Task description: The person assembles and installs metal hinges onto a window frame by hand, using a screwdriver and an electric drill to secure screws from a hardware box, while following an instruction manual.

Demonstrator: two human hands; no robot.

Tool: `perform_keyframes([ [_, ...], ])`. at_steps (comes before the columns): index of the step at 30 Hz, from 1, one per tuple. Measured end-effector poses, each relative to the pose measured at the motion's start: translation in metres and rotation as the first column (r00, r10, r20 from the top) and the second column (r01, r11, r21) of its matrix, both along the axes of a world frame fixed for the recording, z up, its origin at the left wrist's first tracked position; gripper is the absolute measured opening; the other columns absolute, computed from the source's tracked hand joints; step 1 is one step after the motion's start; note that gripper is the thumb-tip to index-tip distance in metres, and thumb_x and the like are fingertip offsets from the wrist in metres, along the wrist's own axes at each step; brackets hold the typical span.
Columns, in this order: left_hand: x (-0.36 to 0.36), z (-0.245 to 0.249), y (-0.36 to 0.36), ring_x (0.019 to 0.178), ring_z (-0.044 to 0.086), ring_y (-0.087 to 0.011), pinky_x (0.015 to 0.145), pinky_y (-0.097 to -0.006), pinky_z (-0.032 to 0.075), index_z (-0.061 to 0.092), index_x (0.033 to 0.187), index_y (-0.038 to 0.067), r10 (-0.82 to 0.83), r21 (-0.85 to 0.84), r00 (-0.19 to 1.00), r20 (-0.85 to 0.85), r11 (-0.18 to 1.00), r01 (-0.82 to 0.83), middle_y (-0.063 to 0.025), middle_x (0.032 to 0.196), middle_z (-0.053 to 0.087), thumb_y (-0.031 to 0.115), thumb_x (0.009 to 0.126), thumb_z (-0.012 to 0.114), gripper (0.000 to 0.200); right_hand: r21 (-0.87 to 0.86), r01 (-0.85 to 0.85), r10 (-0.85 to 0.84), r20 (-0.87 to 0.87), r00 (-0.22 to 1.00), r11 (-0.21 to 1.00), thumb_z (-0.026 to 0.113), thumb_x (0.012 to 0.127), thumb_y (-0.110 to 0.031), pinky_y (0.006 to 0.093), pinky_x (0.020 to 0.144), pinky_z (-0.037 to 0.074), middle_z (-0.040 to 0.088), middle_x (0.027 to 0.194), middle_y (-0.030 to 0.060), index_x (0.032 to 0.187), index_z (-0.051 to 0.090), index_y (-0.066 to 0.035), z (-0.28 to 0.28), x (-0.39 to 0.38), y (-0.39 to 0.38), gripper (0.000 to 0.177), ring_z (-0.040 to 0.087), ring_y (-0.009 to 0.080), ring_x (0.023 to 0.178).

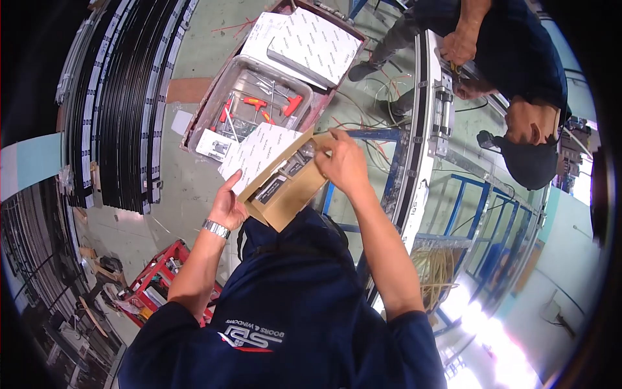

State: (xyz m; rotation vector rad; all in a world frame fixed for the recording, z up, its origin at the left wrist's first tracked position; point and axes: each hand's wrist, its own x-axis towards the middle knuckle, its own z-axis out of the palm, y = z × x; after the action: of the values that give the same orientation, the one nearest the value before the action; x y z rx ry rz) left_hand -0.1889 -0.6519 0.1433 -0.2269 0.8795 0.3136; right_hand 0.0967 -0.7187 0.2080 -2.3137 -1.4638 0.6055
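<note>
An open brown cardboard box point(295, 202) is held tilted in front of my body. Inside lie dark hardware parts with printed labels point(269, 189) and, towards the right end, a small clear plastic packet point(307, 150). My left hand point(228, 206), with a metal watch on its wrist, grips the box's left end, closed on the cardboard. At the right end my right hand point(343, 162) has its fingers curled together over the edge, next to the packet. What those fingertips pinch is hidden. The white printed lid point(265, 152) stands behind the box.
Beyond the box, a grey plastic tray point(243, 65) holds red-handled tools point(254, 102) beside white printed boxes point(317, 47). Long dark profiles point(126, 97) are stacked left. A red tool tote point(155, 279) stands low left. At right, another person point(518, 58) works over a white frame point(418, 129).
</note>
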Motion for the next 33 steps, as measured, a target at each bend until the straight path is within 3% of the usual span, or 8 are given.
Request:
perform_keyframes([
  [13, -0.007, 0.014, -0.009, 0.117, 0.063, -0.0334, 0.098, -0.0516, 0.052, 0.048, 0.139, 0.0, 0.108, -0.023, 0.994, 0.015, 0.994, -0.108, -0.0194, 0.131, 0.062, 0.031, 0.098, 0.06, 0.053, 0.109, -0.013, 0.06, -0.442, 0.895, 0.994, 0.068, 0.088, -0.016, 0.0418, 0.1, 0.046, 0.06, 0.127, 0.0223, 0.099, 0.071, 0.0, 0.012, 0.005, 0.003, 0.019, 0.061, 0.038, 0.112],
  [17, -0.03, 0.033, -0.014, 0.122, 0.061, -0.0295, 0.103, -0.047, 0.05, 0.045, 0.143, 0.003, 0.173, 0.053, 0.981, -0.082, 0.984, -0.17, -0.015, 0.138, 0.059, 0.029, 0.098, 0.06, 0.054, 0.089, 0.24, -0.088, -0.766, 0.637, 0.967, 0.063, 0.096, -0.016, 0.0316, 0.09, 0.049, 0.069, 0.102, 0.0114, 0.107, 0.064, 0.004, 0.046, 0.008, 0.011, 0.023, 0.065, 0.0182, 0.097],
  [20, -0.06, 0.032, -0.016, 0.116, 0.064, -0.0295, 0.097, -0.0464, 0.054, 0.047, 0.14, 0.003, 0.232, 0.082, 0.964, -0.13, 0.972, -0.222, -0.016, 0.131, 0.063, 0.03, 0.096, 0.063, 0.053, 0.079, 0.228, -0.105, -0.715, 0.692, 0.97, 0.062, 0.098, -0.017, 0.0283, 0.085, 0.049, 0.068, 0.098, 0.0075, 0.108, 0.063, 0.005, 0.052, 0.012, 0.035, 0.025, 0.061, 0.0103, 0.092],
  [21, -0.068, 0.031, -0.016, 0.113, 0.065, -0.0295, 0.096, -0.0463, 0.055, 0.048, 0.139, 0.003, 0.251, 0.092, 0.957, -0.148, 0.966, -0.24, -0.0164, 0.129, 0.064, 0.031, 0.096, 0.063, 0.053, 0.087, 0.23, -0.097, -0.726, 0.681, 0.969, 0.065, 0.095, -0.017, 0.0324, 0.084, 0.05, 0.07, 0.098, 0.0107, 0.11, 0.064, 0.004, 0.045, 0.01, 0.045, 0.026, 0.066, 0.0181, 0.091],
  [24, -0.09, 0.036, -0.018, 0.109, 0.067, -0.0289, 0.091, -0.044, 0.058, 0.049, 0.137, 0.003, 0.283, 0.142, 0.946, -0.155, 0.955, -0.262, -0.0174, 0.125, 0.065, 0.032, 0.095, 0.064, 0.053, 0.478, 0.031, 0.078, -0.207, 0.975, 0.878, 0.067, 0.092, -0.017, 0.0375, 0.084, 0.051, 0.071, 0.097, 0.0142, 0.111, 0.065, 0.003, 0.037, -0.012, 0.059, 0.028, 0.069, 0.0294, 0.091],
  [25, -0.094, 0.037, -0.017, 0.108, 0.067, -0.0288, 0.091, -0.0438, 0.058, 0.049, 0.137, 0.003, 0.304, 0.152, 0.938, -0.164, 0.948, -0.28, -0.0174, 0.125, 0.065, 0.032, 0.095, 0.065, 0.052, 0.433, 0.105, 0.062, -0.355, 0.933, 0.895, 0.067, 0.09, -0.018, 0.041, 0.087, 0.051, 0.071, 0.1, 0.0169, 0.108, 0.067, 0.001, 0.055, -0.027, 0.059, 0.027, 0.067, 0.0387, 0.094],
  [28, -0.093, 0.037, -0.018, 0.107, 0.068, -0.0287, 0.09, -0.0433, 0.059, 0.05, 0.135, 0.004, 0.354, 0.17, 0.918, -0.178, 0.93, -0.325, -0.0174, 0.125, 0.065, 0.031, 0.095, 0.065, 0.051, 0.308, -0.207, 0.342, -0.492, 0.8, 0.928, 0.067, 0.089, -0.014, 0.0391, 0.087, 0.052, 0.07, 0.1, 0.0169, 0.107, 0.068, 0.003, 0.061, -0.06, 0.055, 0.024, 0.067, 0.0356, 0.098],
  [33, -0.07, 0.044, -0.018, 0.11, 0.067, -0.0293, 0.093, -0.044, 0.057, 0.048, 0.137, 0.004, 0.32, 0.205, 0.931, -0.173, 0.937, -0.284, -0.016, 0.126, 0.064, 0.031, 0.096, 0.065, 0.052, 0.14, -0.517, 0.535, -0.156, 0.831, 0.844, 0.063, 0.085, -0.015, 0.0467, 0.085, 0.049, 0.067, 0.091, 0.0207, 0.094, 0.068, 0.004, 0.019, -0.087, 0.068, 0.021, 0.063, 0.0417, 0.088],
])
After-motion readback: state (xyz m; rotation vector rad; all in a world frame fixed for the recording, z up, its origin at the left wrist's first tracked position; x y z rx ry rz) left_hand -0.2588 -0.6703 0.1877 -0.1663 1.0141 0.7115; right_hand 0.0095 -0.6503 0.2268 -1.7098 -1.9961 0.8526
